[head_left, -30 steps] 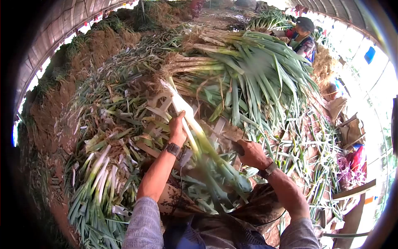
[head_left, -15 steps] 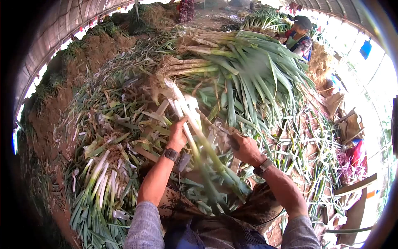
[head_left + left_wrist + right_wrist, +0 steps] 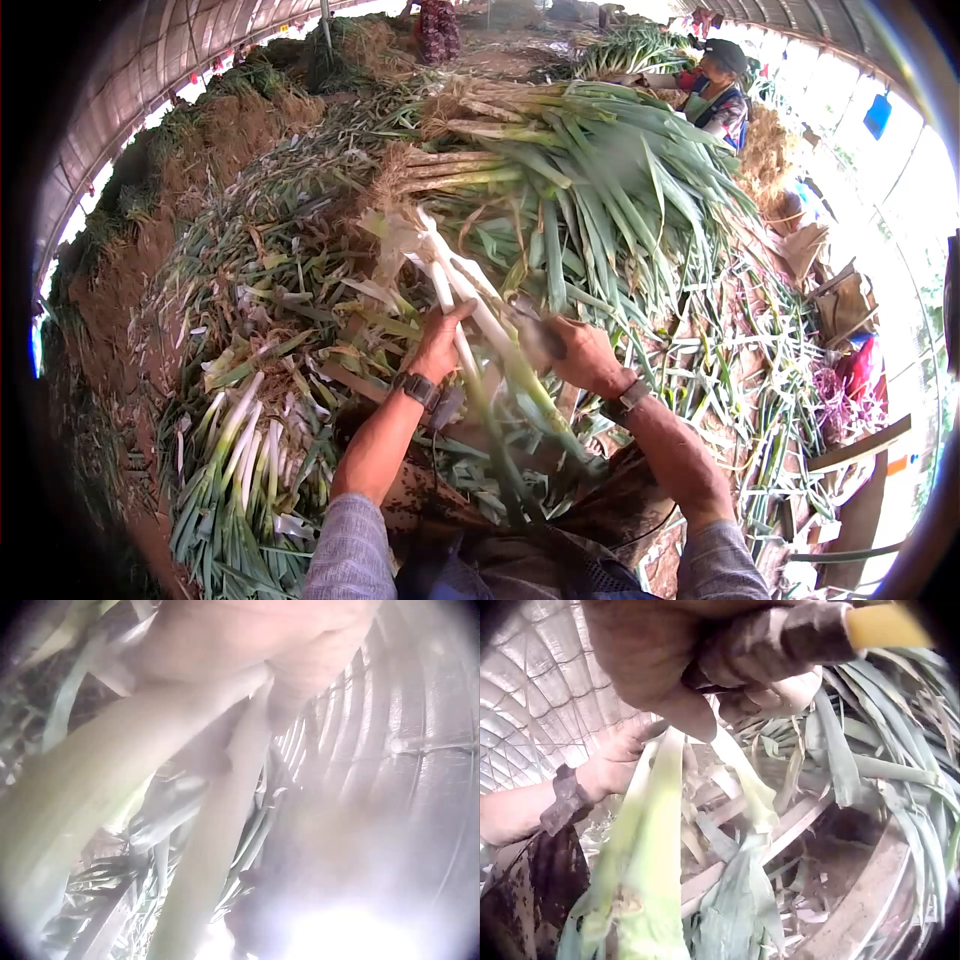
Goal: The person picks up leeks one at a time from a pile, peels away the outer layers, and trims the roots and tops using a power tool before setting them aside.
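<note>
Clamping smooth, white-shafted leeks (image 3: 488, 320) in the left grip (image 3: 437, 345), centre of the frame; curling the right grip (image 3: 587, 357) round a ridged, dark-wrapped handle (image 3: 780, 646), smooth yellow at the end. Above, seeing a strappy-leaved, shaggy-rooted heap (image 3: 620, 170); lower left, a slim-stalked bunch (image 3: 235, 450).

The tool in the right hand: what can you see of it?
The tool has a handle bound in uneven bands of dark wrapping, like tape or cloth, with a yellow end poking out. The right hand curls round it. From the head view, its other end points towards the leeks, too blurred to tell its shape or whether it touches them.
</note>
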